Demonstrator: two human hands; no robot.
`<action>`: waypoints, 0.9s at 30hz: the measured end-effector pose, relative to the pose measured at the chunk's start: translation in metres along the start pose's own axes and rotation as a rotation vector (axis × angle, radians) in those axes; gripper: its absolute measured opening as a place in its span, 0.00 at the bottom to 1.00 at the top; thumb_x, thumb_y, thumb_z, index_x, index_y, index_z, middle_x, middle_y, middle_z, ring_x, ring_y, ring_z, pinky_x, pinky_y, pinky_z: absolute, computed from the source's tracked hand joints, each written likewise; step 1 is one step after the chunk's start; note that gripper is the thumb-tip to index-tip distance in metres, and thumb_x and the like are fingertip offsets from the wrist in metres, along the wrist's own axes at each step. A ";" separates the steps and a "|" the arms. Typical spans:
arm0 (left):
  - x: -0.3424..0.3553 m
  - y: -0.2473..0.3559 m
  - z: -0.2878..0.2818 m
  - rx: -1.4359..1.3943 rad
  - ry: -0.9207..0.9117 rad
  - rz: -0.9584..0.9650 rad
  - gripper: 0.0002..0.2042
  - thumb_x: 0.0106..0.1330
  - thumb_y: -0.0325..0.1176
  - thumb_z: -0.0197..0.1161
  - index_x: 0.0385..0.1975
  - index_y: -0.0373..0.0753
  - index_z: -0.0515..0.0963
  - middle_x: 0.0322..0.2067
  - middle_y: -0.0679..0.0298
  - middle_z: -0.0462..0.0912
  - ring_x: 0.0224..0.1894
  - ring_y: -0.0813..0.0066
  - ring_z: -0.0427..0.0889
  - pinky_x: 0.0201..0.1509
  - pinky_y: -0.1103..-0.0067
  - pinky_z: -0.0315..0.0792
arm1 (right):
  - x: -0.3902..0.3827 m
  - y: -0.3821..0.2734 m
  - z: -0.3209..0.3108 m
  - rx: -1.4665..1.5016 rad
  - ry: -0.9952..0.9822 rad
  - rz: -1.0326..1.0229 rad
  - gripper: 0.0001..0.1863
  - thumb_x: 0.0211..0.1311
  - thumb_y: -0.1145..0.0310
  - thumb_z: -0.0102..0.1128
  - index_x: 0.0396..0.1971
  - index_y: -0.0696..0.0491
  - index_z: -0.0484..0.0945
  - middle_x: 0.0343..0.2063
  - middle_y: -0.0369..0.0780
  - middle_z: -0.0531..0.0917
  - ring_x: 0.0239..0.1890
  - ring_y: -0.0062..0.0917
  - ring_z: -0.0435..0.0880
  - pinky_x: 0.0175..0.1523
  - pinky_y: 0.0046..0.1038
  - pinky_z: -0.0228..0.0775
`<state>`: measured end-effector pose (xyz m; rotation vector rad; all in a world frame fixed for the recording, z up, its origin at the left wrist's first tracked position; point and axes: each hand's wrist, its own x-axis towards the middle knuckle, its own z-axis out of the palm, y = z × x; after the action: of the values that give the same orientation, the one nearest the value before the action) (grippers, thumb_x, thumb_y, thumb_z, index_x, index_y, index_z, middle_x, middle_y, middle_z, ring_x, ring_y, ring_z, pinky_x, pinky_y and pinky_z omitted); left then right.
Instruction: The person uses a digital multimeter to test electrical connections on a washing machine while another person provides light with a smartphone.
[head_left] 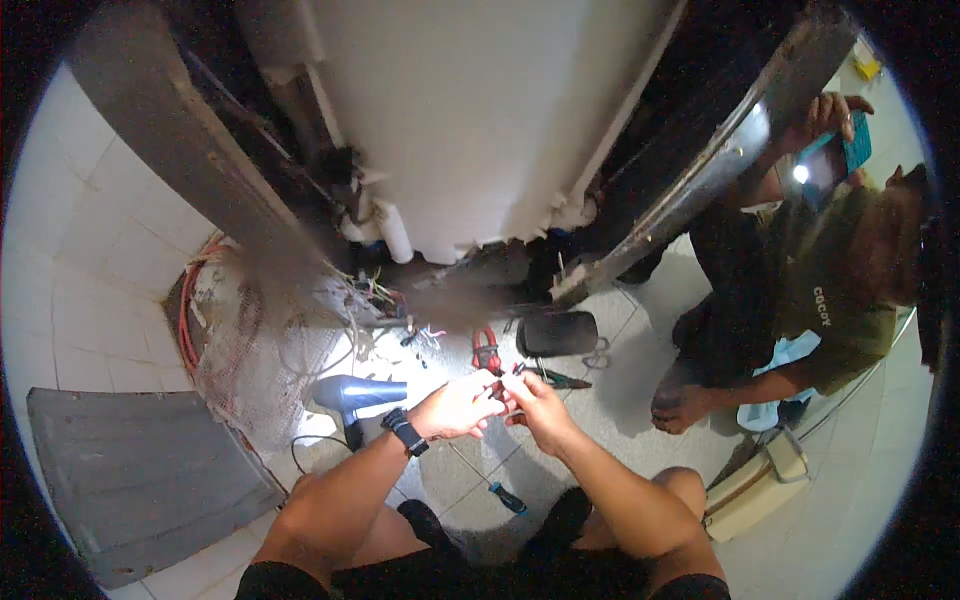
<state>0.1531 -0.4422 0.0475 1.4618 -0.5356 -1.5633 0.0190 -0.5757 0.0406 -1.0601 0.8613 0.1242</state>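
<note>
Directions are taken from the point where the two hands meet. The 12 o'clock side is filled by a large pale panel [470, 120], flanked by dark, worn frame sides. Loose wires [378, 290] are exposed at about 10 to 11 o'clock, near its lower edge. At 2 o'clock a co-worker [850, 250] is seen low down, by whom a teal phone [857, 143] with a lit lamp is held up. Between 8 and 9 o'clock a grey sheet [150, 480] is laid down, and between 9 and 10 a mesh sack [255, 350] is placed. A beige casing [765, 485] is set between 3 and 4 o'clock, against the wall. A dark blower [362, 393] is laid on its side at 9 o'clock, and a black case [557, 333] at 1 o'clock.

The left hand [458, 407], with a black watch [404, 433] worn at its wrist, and the right hand [543, 412] are brought together, their fingertips pinched on a small dark piece [497, 388]. This is held at the centre, above the tiled floor; its exact kind cannot be told.

A screwdriver [508, 497] is left on the tiles at 6 o'clock, green-handled pliers [567, 381] between 2 and 3, and a red-handled tool [486, 345] near 12.
</note>
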 end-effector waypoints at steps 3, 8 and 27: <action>-0.002 0.017 0.001 0.074 0.103 0.019 0.13 0.70 0.39 0.59 0.48 0.38 0.73 0.30 0.66 0.78 0.26 0.81 0.78 0.30 0.81 0.77 | 0.013 -0.001 -0.005 0.033 -0.003 -0.082 0.07 0.69 0.59 0.58 0.38 0.44 0.75 0.33 0.29 0.80 0.35 0.15 0.79 0.36 0.22 0.69; -0.010 0.027 -0.034 0.305 0.209 0.354 0.12 0.71 0.35 0.56 0.50 0.39 0.76 0.27 0.70 0.77 0.24 0.85 0.72 0.25 0.84 0.67 | 0.016 -0.049 -0.038 -0.211 -0.050 -0.246 0.10 0.69 0.60 0.56 0.37 0.51 0.78 0.30 0.32 0.81 0.31 0.16 0.77 0.37 0.23 0.71; -0.075 0.052 0.013 0.275 -0.944 0.526 0.13 0.72 0.36 0.54 0.50 0.37 0.76 0.31 0.59 0.81 0.31 0.68 0.79 0.39 0.74 0.73 | 0.106 0.126 -0.050 -1.222 0.276 -0.634 0.19 0.56 0.70 0.63 0.50 0.49 0.75 0.44 0.44 0.77 0.48 0.40 0.79 0.49 0.38 0.75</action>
<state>0.1495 -0.4101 0.1338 0.5738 -1.5837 -1.6983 0.0021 -0.5829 -0.1304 -2.4962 0.6085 -0.0548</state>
